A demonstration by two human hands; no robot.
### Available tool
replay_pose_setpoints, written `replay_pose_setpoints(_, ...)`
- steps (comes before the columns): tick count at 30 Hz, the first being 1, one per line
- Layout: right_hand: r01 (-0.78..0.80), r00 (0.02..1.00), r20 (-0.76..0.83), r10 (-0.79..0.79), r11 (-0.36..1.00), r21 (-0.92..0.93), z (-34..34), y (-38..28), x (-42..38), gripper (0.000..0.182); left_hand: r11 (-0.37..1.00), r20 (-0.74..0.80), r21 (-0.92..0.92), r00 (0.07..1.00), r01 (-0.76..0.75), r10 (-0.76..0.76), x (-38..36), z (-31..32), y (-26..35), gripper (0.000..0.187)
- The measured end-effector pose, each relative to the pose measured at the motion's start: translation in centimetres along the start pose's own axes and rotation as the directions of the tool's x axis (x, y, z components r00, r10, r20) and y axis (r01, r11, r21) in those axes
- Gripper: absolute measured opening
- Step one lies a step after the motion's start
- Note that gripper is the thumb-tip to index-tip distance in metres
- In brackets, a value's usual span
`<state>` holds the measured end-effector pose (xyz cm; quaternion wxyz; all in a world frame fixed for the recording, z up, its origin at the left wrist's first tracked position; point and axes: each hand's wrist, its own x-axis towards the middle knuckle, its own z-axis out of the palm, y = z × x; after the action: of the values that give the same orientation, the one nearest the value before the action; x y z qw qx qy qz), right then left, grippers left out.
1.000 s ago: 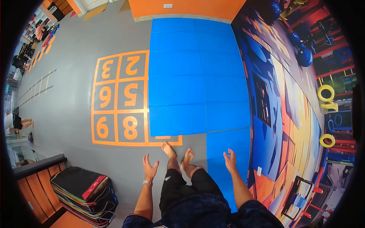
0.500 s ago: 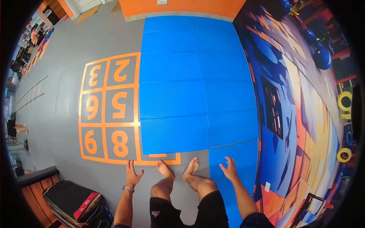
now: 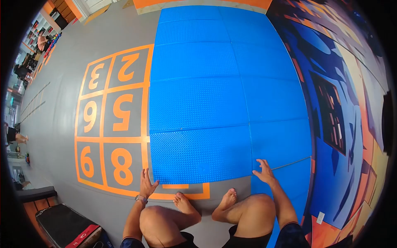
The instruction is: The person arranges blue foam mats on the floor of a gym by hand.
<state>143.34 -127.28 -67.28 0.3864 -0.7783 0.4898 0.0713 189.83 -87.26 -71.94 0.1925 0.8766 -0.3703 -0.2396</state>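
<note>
Blue textured floor mats (image 3: 198, 103) lie in two columns in front of my bare feet. My left hand (image 3: 147, 183), with a watch on its wrist, has fingers spread and is nearest the front left corner of the closest mat. Over on the other side, my right hand (image 3: 264, 172) is also spread, its fingertips overlapping the seam between the two columns near the front right corner. Neither hand holds anything. My knees are bent between my arms, and my toes point at the mat's front edge.
Orange numbered squares (image 3: 105, 120) are marked on the grey floor (image 3: 53, 107) to the left. A black bag with a red strip (image 3: 68, 227) sits at lower left. A colourful mural wall (image 3: 347, 103) runs along the right. People (image 3: 43, 41) are far off at left.
My body has sunk into a deeper squat, bringing the mats closer. Both hands have come nearer the front mat's two corners, still spread.
</note>
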Motion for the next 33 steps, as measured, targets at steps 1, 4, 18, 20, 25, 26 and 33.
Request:
replay_pose_setpoints(1,-0.001,1.000,0.004,0.001,1.000,-0.005,1.3,0.9,1.0,0.068,1.000,-0.027,0.002,1.000,-0.003,0.003,0.7,1.4,-0.8,0.089)
replay_pose_setpoints(4,-0.011,0.999,-0.039,0.013,0.998,0.055,5.5,3.7,3.8,0.071,0.999,-0.101,0.034,0.994,-0.027,0.031,2.8,4.6,-2.9,0.085)
replay_pose_setpoints(18,-0.294,0.929,-0.218,0.298,0.954,0.051,11.0,3.8,7.2,0.087,0.969,-0.264,-0.013,0.934,0.246,-0.240,6.9,8.7,-3.5,0.087)
replay_pose_setpoints(20,-0.346,0.914,-0.210,0.347,0.937,0.039,11.1,2.7,7.2,0.089,0.960,-0.223,-0.089,0.934,0.266,-0.279,7.1,8.7,-4.3,0.083)
replay_pose_setpoints(25,-0.335,0.922,-0.145,0.358,0.929,0.159,10.3,4.6,7.3,0.086,0.597,0.160,-0.707,0.907,0.380,-0.389,7.7,6.7,-4.6,0.059)
replay_pose_setpoints(26,-0.323,0.929,-0.118,0.352,0.923,0.207,10.0,5.1,7.5,0.085,0.511,0.218,-0.750,0.887,0.420,-0.408,8.2,6.5,-4.4,0.043)
replay_pose_setpoints(33,-0.328,0.932,0.023,0.362,0.812,0.483,8.0,5.5,6.9,0.057,0.284,0.321,-0.853,0.868,0.439,-0.378,7.5,4.4,-5.7,0.033)
